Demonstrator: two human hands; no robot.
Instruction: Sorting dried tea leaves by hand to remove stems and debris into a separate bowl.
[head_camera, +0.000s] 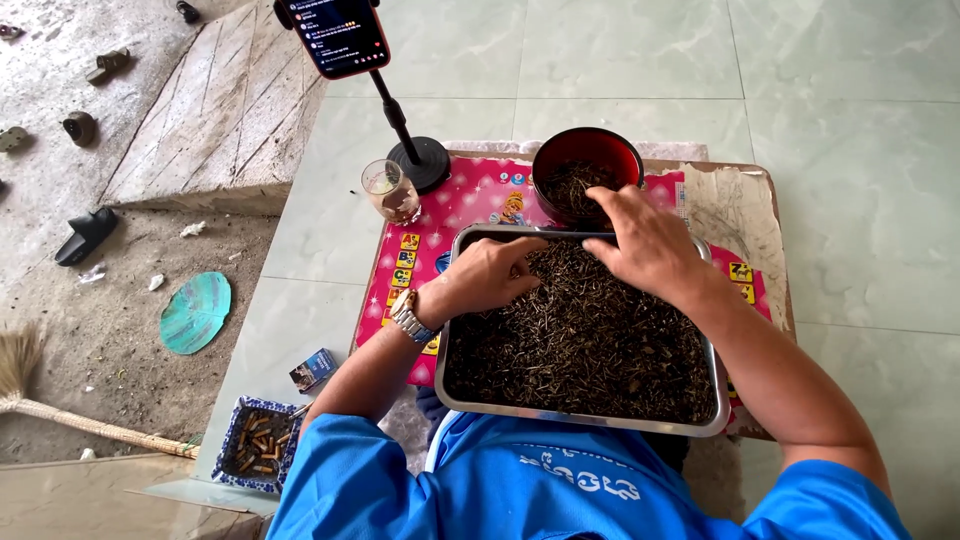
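Observation:
A steel tray (580, 417) full of dark dried leaves and thin stalks lies on a small pink table in front of me. My left hand (492, 274), with a metal watch on the wrist, rests fingers-down in the leaves at the tray's far left. My right hand (645, 240) is spread over the far edge of the pile, its fingertips in the leaves right below a red bowl (588, 150). The bowl holds more of the same dark leaves. Whether either hand pinches any leaves is hidden.
A glass with liquid (391, 190) stands at the pink table's (470, 200) far left. A phone (333, 35) is clamped on a black stand. A small patterned dish of butts (256, 445) and a small box (313, 369) lie on the tile floor at left. A broom (60, 415) lies on the dirt.

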